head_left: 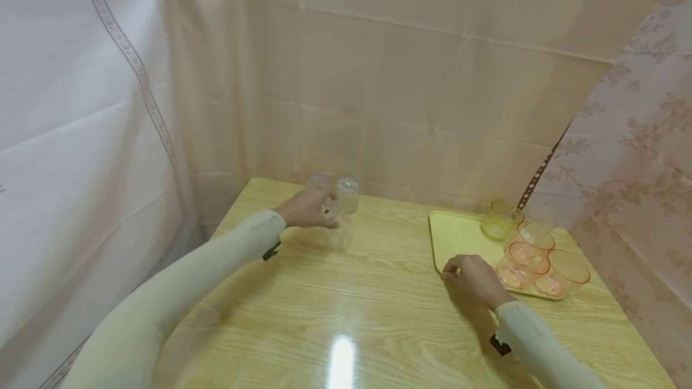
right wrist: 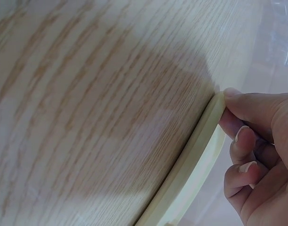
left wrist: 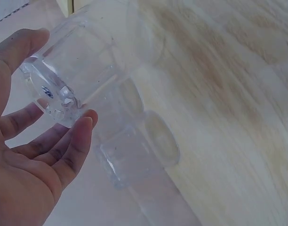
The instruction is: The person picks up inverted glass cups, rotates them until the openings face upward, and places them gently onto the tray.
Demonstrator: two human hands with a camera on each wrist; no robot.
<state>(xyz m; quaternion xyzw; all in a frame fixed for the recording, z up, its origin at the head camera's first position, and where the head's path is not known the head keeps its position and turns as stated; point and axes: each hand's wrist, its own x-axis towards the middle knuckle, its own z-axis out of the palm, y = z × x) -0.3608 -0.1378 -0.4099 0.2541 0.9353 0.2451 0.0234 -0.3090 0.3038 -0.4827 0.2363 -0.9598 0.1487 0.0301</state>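
At the back left of the table, my left hand (head_left: 309,206) curls its thumb and fingers round the base of an upside-down clear cup (left wrist: 83,56). Two more clear cups stand close behind it, one of them this clear cup (head_left: 348,196), also upside down. My right hand (head_left: 474,276) pinches the near left corner of a yellow tray (head_left: 454,236) between thumb and forefinger, its other fingers curled beneath in the right wrist view. Toward the tray's right side stand a yellow cup (head_left: 501,221) and several orange-pink cups, including this front cup (head_left: 523,266), all mouth up.
The wood-grain table (head_left: 303,317) reaches back to a beige cloth wall (head_left: 405,77). White cloth (head_left: 81,107) hangs at the left and flowered cloth (head_left: 643,155) at the right. A bright light reflection lies on the tabletop near the front.
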